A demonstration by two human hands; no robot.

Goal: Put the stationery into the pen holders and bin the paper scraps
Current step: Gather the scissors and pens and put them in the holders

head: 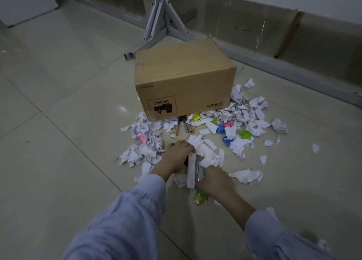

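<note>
White crumpled paper scraps (pixel 137 154) found heaped at 7 o'clock of upturned cardboard box (pixel 182 77), on tiled floor (pixel 58 142). Noted left hand (pixel 177 156) at 6 o'clock of box, fingers curled down onto pile, tips touching long paper strip (pixel 191 169); could not tell whether gripping. Saw pens (pixel 184 125) poking from under box edge at 6 o'clock. Noted right hand (pixel 213 179) at 5 o'clock of left hand, fingers wrapped round stationery bundle (pixel 200 198), yellow-green end protruding toward wrist. Saw coloured scraps (pixel 244 134) spread toward 4 o'clock of box. Judged scraps near weightless and soft, best scooped in handfuls. Judged pens stiff, smooth, liable to slide from bundle, best gripped mid-barrel. Found no pen holders or bin in view.
</note>
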